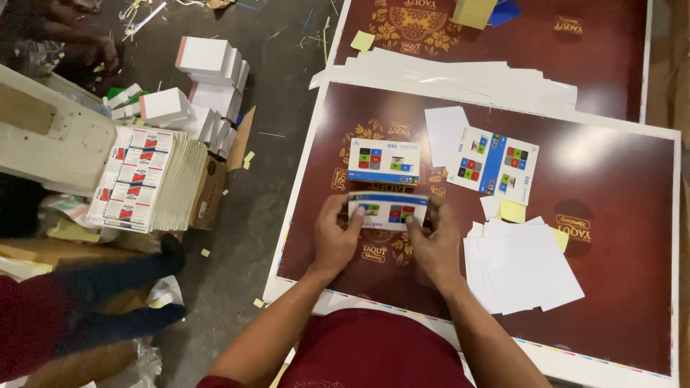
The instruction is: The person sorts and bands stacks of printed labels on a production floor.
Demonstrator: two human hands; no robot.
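maroon shirt (374, 356) at the lower edge; forearms reach up from it. left hand (335, 241) and right hand (433, 244), each grip pinching one end of a small printed box (388, 210), held flat just above the dark red sheet (618, 287). second box (384, 162) lies just beyond it. unfolded printed carton (492, 164) to the right; loose white sheets (521, 266) near the right hand. on the floor (277, 93), left: stack of printed flats (147, 179), white boxes (205, 79).

Dark grey floor (273, 79) littered with paper scraps (249, 156), dimly lit.
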